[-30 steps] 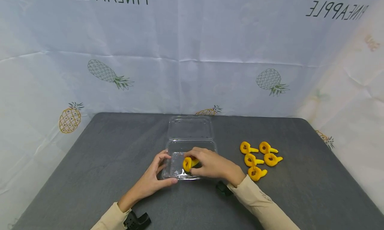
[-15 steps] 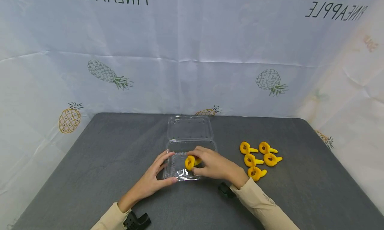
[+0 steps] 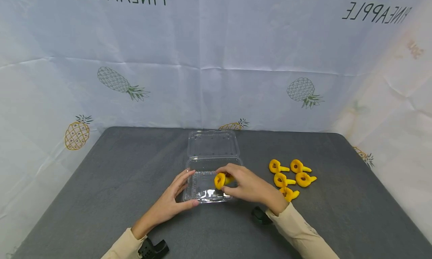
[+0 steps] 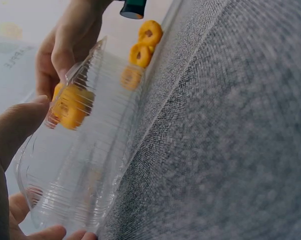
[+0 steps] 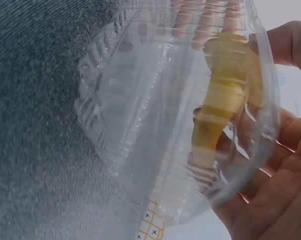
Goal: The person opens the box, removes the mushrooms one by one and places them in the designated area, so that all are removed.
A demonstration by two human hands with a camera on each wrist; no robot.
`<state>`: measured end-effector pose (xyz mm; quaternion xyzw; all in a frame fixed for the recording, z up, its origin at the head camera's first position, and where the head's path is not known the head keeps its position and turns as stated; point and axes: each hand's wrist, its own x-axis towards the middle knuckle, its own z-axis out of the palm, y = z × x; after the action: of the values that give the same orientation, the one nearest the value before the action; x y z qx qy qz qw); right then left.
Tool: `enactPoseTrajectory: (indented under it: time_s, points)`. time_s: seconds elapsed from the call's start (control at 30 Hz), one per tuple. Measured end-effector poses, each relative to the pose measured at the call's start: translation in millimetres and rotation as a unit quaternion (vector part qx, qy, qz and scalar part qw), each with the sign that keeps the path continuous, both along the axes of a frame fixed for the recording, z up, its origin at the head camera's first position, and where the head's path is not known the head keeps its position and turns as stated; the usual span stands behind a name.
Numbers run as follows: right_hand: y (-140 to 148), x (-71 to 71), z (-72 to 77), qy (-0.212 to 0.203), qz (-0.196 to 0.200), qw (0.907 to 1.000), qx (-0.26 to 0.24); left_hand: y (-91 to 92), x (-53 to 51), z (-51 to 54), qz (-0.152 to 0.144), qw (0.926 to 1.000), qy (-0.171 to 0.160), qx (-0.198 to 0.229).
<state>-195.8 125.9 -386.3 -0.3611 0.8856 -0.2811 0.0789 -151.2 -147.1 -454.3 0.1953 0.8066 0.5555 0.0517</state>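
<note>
A clear plastic clamshell container [image 3: 202, 201] stands on the table with its lid [image 3: 213, 143] folded back. My left hand [image 3: 170, 199] holds its front left corner, thumb at the front rim and fingers over the left side. Over the container's right half, my right hand [image 3: 248, 184] pinches a yellow mushroom-shaped piece [image 3: 220, 180] with a ring-like head. Seen through the clear wall in the right wrist view, the yellow piece [image 5: 223, 95] sits between thumb and fingers. Whether it touches the container floor, I cannot tell.
Several more yellow mushroom-shaped pieces [image 3: 304, 179] lie close together on the grey table [image 3: 101, 184], right of the container and near my right forearm. A pineapple-print cloth [image 3: 216, 97] hangs behind the table's far edge.
My right hand has moved to the right and slightly up within the container, taking the yellow piece along. The left hand has stayed in place at the corner.
</note>
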Motion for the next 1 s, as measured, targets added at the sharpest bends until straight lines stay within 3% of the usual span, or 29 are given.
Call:
enactPoseTrajectory:
  time_s: [0.37, 0.67, 1.0]
  points:
    - [19, 9.4, 8.2, 0.024, -0.019, 0.9989, -0.037, -0.7, -0.6, -0.6, 0.0, 1.0, 0.006, 0.0]
    - [38, 16.2, 9.9, 0.041, -0.042, 0.9975, -0.04, -1.0, 0.4, 1.5, -0.003, 0.9996, -0.006, 0.028]
    - [57, 23.7, 11.8, 0.05, -0.079, 0.994, -0.057, -1.0, 0.4, 2.8, -0.003, 0.9997, -0.016, 0.019]
